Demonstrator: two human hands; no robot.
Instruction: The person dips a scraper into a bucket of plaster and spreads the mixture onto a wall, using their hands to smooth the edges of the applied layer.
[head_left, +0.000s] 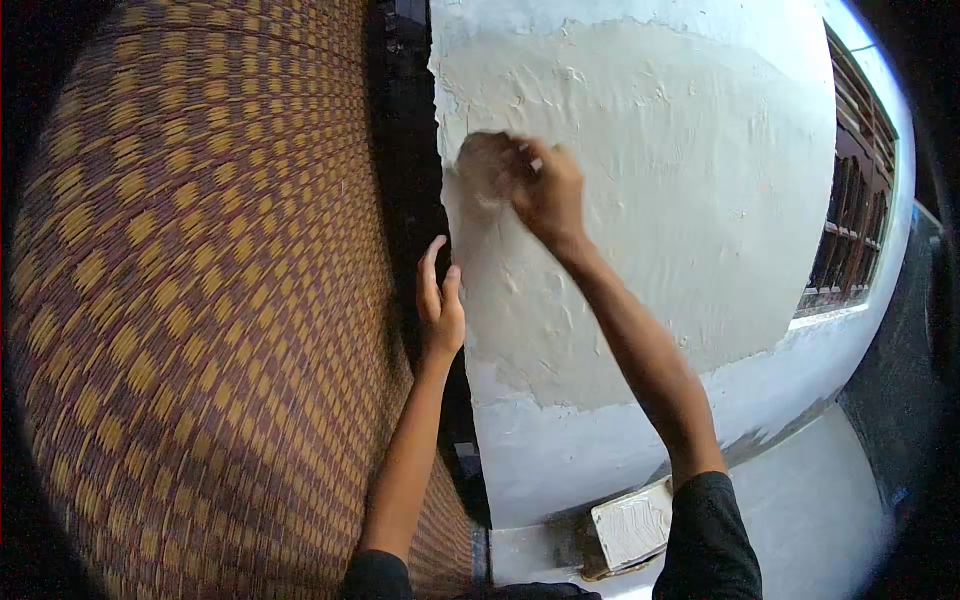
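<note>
Bright wall (690,190), dark fisheye corners

A checkered woven mat (180,300) fills the left, a barred window (855,190) the right, pale floor (800,490) below

There are two hands (441,310) (553,195), one blurred tool (487,168), one wall (690,190), one window (855,200) and one woven mat (200,280).

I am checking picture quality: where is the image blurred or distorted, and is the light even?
In the head view, the bare right hand and the flat greyish-brown tool it holds are smeared, probably by motion; the bare left hand is sharper; the white, partly beige-coated wall looks bent by the lens; light is uneven, bright wall against a narrow, nearly black gap.
</note>
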